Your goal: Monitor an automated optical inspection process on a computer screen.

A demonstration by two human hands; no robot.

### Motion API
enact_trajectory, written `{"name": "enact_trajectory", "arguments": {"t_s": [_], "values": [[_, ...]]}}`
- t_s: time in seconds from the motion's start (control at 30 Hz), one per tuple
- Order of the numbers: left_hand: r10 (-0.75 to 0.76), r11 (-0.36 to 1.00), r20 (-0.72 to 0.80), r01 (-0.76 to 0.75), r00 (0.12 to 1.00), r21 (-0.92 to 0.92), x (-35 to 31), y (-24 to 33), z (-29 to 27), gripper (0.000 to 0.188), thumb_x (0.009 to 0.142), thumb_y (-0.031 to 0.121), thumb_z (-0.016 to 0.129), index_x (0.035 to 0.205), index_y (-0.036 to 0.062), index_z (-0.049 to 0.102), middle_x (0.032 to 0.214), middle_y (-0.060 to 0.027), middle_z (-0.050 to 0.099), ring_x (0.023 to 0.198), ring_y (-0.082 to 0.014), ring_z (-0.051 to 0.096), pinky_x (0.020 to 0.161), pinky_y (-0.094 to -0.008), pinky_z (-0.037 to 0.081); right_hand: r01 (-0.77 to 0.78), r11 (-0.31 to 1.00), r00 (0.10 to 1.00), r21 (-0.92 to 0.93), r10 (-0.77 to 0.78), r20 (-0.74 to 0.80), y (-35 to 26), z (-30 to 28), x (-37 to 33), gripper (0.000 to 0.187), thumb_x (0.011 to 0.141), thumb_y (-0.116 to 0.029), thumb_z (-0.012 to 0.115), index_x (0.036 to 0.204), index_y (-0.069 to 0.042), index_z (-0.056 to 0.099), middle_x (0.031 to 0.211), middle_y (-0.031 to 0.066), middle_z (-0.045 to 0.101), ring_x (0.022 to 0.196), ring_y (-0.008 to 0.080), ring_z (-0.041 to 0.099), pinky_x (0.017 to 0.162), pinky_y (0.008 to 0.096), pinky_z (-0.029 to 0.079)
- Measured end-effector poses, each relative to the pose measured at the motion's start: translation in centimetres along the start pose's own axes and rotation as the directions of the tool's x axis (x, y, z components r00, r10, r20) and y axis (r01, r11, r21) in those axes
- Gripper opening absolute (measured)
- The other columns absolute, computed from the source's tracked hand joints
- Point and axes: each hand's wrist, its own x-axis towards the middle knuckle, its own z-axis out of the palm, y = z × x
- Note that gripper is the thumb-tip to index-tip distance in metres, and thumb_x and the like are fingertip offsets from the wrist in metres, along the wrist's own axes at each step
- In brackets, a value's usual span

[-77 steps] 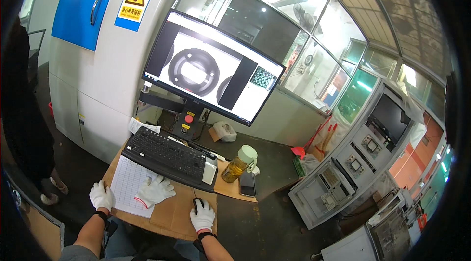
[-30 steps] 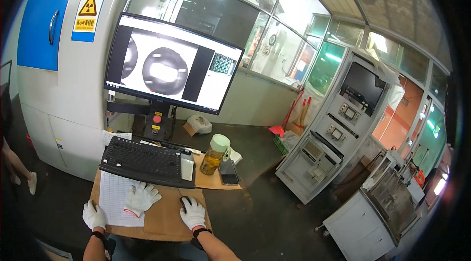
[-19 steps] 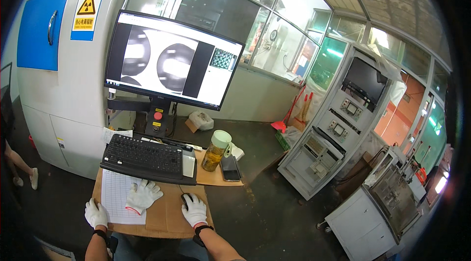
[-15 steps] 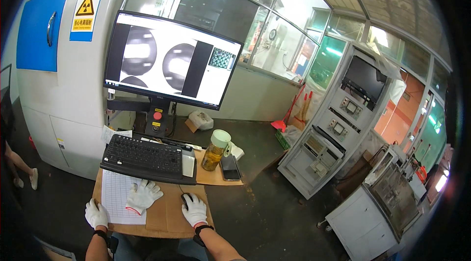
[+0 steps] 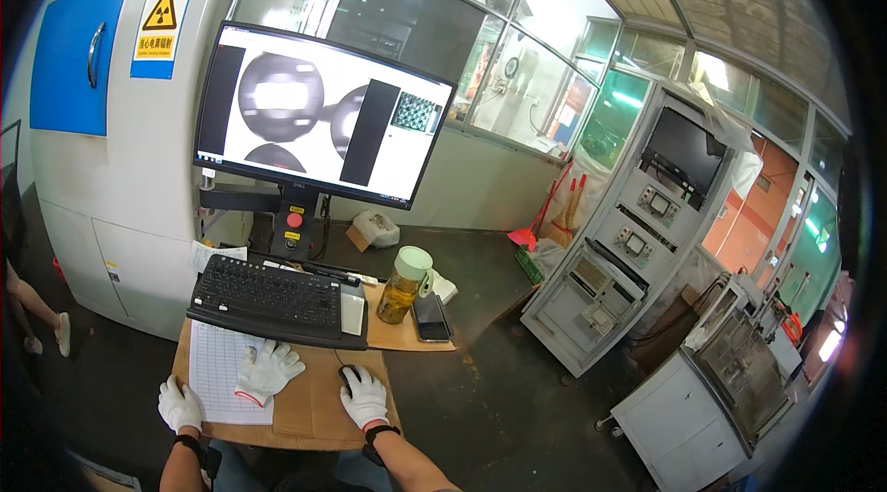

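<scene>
My right hand [image 5: 363, 399], in a white knit glove, is wrapped over a black computer mouse [image 5: 348, 376] on a brown cardboard sheet [image 5: 319, 388]. My left hand [image 5: 179, 404], gloved the same way, rests at the desk's left edge beside a printed table sheet [image 5: 214, 372]; it holds nothing and its fingers look loosely apart. Between my hands a spare pair of white gloves [image 5: 266, 372] lies across the paper and cardboard. A black keyboard [image 5: 268, 298] sits on a raised tray just beyond. Above it the monitor [image 5: 323, 113] shows grey round shapes and a small green-dark thumbnail.
Right of the keyboard stand a lidded bottle [image 5: 403, 287] with yellowish contents and a dark phone [image 5: 431, 318]. A red push button [image 5: 295, 220] sits below the monitor. A large grey-white machine [image 5: 129, 187] fills the left; an instrument cabinet [image 5: 628, 233] and a white cart [image 5: 684, 413] stand right.
On the monitor the round shapes have shifted right, and the left one now shows whole with a bright middle. Both hands stay where they were.
</scene>
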Motion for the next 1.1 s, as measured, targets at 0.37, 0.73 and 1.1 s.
{"name": "enact_trajectory", "arguments": {"t_s": [0.37, 0.73, 1.1], "values": [[-0.015, 1.0, 0.001, 0.015, 1.0, 0.012, -0.1, 0.8, -0.7, 0.034, 0.095, 0.025, 0.064, 0.125, 0.0106, 0.064, 0.115, -0.0155, 0.064, 0.105, -0.0365, 0.065, 0.091, -0.0486, 0.053, 0.011, 1.0, 1.0, 0.024, -0.011, -0.017, 0.2, -0.1, 0.2, 0.046, 0.091, -0.033, 0.067, 0.135, -0.024, 0.064, 0.139, 0.0116, 0.06, 0.108, 0.0398, 0.064, 0.091, 0.0542, 0.053], [-0.028, 0.999, 0.009, 0.028, 1.0, 0.021, -0.3, 1.2, -1.7, 0.037, 0.093, 0.025, 0.064, 0.126, 0.0093, 0.066, 0.113, -0.0161, 0.066, 0.102, -0.0358, 0.066, 0.089, -0.0486, 0.053, 0.009, 1.0, 1.0, 0.024, -0.01, 0.018, -0.3, -0.9, 0.3, 0.049, 0.089, -0.033, 0.068, 0.136, -0.023, 0.064, 0.139, 0.012, 0.059, 0.108, 0.0409, 0.064, 0.094, 0.0544, 0.053], [-0.009, 1.0, -0.006, 0.009, 1.0, 0.019, -0.3, 0.9, -1.3, 0.035, 0.092, 0.026, 0.065, 0.123, 0.0096, 0.067, 0.111, -0.0157, 0.066, 0.099, -0.036, 0.067, 0.087, -0.0488, 0.054, 0.007, 1.0, 1.0, 0.013, -0.007, 0.007, -0.5, -1.0, 0.4, 0.048, 0.087, -0.031, 0.07, 0.134, -0.023, 0.066, 0.136, 0.0116, 0.062, 0.11, 0.0399, 0.064, 0.094, 0.0528, 0.053]]}}
